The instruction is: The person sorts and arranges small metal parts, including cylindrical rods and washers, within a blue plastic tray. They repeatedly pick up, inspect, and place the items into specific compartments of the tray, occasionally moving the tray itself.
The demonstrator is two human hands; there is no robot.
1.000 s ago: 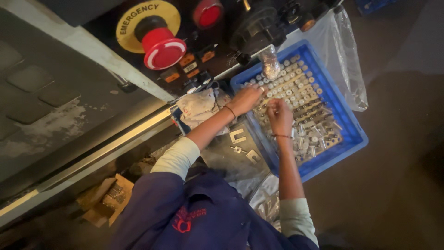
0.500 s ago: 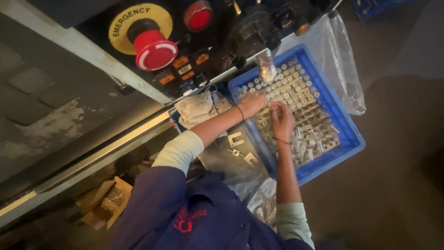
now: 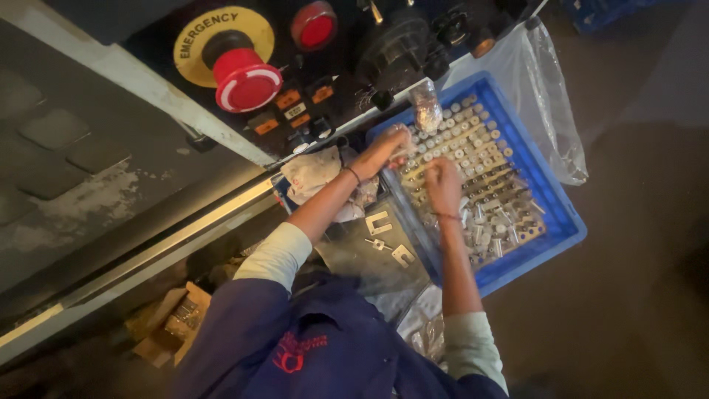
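A blue plastic crate (image 3: 555, 216) holds rows of small silver metal parts (image 3: 480, 151). My left hand (image 3: 382, 153) is at the crate's left rim, its fingers pinched on a small pale metal part. My right hand (image 3: 443, 183) rests, fingers curled downward, on the parts in the middle of the crate. Whether it grips one is hidden. The two hands are a short way apart. My sleeves are pale green and I wear a dark blue vest (image 3: 325, 347).
A control panel behind the crate carries a red mushroom button (image 3: 245, 80) on a yellow ring and a round red button (image 3: 314, 25). A white cloth (image 3: 316, 174) and flat metal brackets (image 3: 379, 222) lie left of the crate. A clear bag (image 3: 555, 103) hangs at its far side. A cardboard box (image 3: 168, 325) sits lower left.
Both hands stay over the same spot in the crate, with only small finger movements. The view has shifted slightly.
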